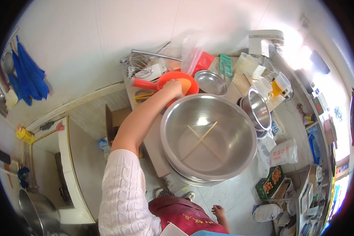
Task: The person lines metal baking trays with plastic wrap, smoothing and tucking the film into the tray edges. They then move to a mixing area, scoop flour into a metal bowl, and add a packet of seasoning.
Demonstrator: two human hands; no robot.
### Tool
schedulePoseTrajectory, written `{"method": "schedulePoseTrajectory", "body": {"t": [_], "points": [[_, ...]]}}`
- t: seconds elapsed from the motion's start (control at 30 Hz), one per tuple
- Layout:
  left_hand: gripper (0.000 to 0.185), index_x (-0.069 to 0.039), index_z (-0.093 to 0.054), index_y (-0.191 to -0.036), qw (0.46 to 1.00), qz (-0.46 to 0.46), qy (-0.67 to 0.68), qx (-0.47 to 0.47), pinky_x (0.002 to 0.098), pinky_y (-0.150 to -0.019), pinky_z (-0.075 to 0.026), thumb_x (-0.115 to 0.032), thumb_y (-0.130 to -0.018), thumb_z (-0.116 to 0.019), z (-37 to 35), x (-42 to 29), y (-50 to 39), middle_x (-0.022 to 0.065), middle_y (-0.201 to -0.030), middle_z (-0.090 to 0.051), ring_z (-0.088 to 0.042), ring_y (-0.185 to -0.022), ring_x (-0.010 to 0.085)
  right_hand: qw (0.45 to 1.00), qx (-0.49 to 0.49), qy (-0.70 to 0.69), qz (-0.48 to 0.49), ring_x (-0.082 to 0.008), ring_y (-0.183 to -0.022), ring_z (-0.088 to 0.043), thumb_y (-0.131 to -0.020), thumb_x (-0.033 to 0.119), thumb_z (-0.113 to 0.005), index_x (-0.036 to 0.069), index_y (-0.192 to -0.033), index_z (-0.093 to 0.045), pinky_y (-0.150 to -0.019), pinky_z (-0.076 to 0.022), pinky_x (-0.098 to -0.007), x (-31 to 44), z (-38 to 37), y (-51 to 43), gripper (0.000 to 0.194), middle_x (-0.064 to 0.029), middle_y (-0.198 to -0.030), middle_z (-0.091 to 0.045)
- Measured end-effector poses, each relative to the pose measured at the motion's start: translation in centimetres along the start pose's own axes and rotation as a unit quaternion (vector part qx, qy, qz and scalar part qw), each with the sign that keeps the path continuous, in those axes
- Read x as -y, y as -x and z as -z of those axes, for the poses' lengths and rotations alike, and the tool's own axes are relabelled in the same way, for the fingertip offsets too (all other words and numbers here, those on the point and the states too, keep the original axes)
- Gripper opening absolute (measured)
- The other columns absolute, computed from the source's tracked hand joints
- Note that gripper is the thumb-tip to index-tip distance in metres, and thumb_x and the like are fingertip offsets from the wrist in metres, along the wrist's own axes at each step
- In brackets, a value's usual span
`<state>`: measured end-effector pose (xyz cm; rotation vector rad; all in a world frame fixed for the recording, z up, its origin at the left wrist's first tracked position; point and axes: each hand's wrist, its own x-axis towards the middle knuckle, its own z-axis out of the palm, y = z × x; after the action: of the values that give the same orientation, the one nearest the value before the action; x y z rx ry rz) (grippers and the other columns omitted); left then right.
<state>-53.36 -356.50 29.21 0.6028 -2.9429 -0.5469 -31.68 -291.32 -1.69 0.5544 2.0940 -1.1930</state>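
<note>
My left hand (173, 86) reaches over a red plastic scoop (144, 84) with a thick handle. Its fingers are closed on the near side of an orange flat plastic piece (185, 85), perhaps a dough scraper, lying over the scoop's bowl. Beside it, a large stainless steel bowl (233, 147) is stacked on other metal bowls. Two thin wooden chopsticks (201, 139) lie crossed inside it. My right hand (218, 211) hangs low beside the maroon apron (188, 214), fingers loosely bent and apart, with nothing visible in them.
Wire whisks (140, 65) and a shallow metal bowl (211, 82) share the worktable. To the right stand smaller steel bowls (258, 109) and a jug with yellow liquid (278, 85). A green crate of eggs (270, 182) and white sacks (284, 152) sit at the right.
</note>
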Motion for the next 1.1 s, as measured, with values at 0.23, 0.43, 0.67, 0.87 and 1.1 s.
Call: {"method": "schedulePoseTrajectory", "body": {"t": [0.23, 0.43, 0.67, 0.87, 1.1], "points": [[0.046, -0.002, -0.061, -0.111, 0.988, -0.002, -0.107, 0.115, 0.0366, -0.085, -0.05, -0.028, -0.074, -0.067, 0.2, -1.8, -1.1, 0.0189, -0.116, -0.06, -0.059, -0.107, 0.0286, 0.993, -0.095, 0.065, -0.021, -0.0177, -0.067, -0.065, -0.079, 0.018, -0.056, -0.004, -0.08, -0.066, -0.058, -0.0492, -0.0288, -10.1, -0.4, 5.6, 0.024, -0.0095, -0.072, -0.066], [0.024, -0.002, -0.067, -0.089, 0.989, -0.006, -0.066, -0.131, 0.0423, -0.069, -0.051, -0.016, -0.077, -0.052, 8.7, -0.3, 0.3, 0.0191, -0.083, -0.066, -0.066, -0.077, 0.0324, 0.995, -0.068, 0.008, -0.069, -0.0163, -0.059, -0.06, -0.081, 0.017, -0.059, -0.004, -0.088, -0.065, -0.054, -0.0488, -0.0296, -11.2, -1.2, 2.8, 0.024, -0.0091, -0.071, -0.065], [0.029, 0.0, -0.063, -0.097, 0.967, 0.082, 0.144, -0.194, 0.0288, -0.062, -0.047, -0.026, -0.088, -0.053, 17.6, 13.7, 11.1, 0.0076, -0.08, -0.065, -0.061, -0.07, 0.0119, 0.999, 0.007, -0.044, -0.007, -0.0172, -0.061, -0.061, -0.085, 0.02, -0.06, -0.003, -0.099, -0.061, -0.052, -0.0487, -0.0289, -5.2, -3.2, -0.1, 0.027, -0.0109, -0.08, -0.065], [0.023, -0.005, -0.062, -0.098, 0.86, 0.158, 0.458, -0.16, 0.0227, -0.059, -0.045, -0.026, -0.089, -0.06, 18.7, 20.2, 28.1, -0.0022, -0.078, -0.062, -0.057, -0.067, 0.0074, 0.995, 0.088, 0.038, -0.008, -0.0197, -0.065, -0.062, -0.084, 0.019, -0.06, 0.0, -0.098, -0.061, -0.055, -0.0484, -0.0307, -3.5, -4.4, -3.0, 0.023, -0.0106, -0.08, -0.065], [0.014, -0.007, -0.067, -0.084, 0.971, 0.02, 0.069, 0.227, 0.0313, -0.059, -0.049, -0.021, -0.081, -0.067, 9.0, 9.6, 39.8, 0.0109, -0.071, -0.066, -0.063, -0.064, 0.0233, 0.922, 0.052, 0.326, 0.201, -0.0291, -0.076, -0.064, -0.079, 0.029, -0.057, 0.002, -0.085, -0.068, -0.071, -0.0487, -0.0399, 1.9, -6.4, -2.3, 0.029, -0.0183, -0.079, -0.066]]}}
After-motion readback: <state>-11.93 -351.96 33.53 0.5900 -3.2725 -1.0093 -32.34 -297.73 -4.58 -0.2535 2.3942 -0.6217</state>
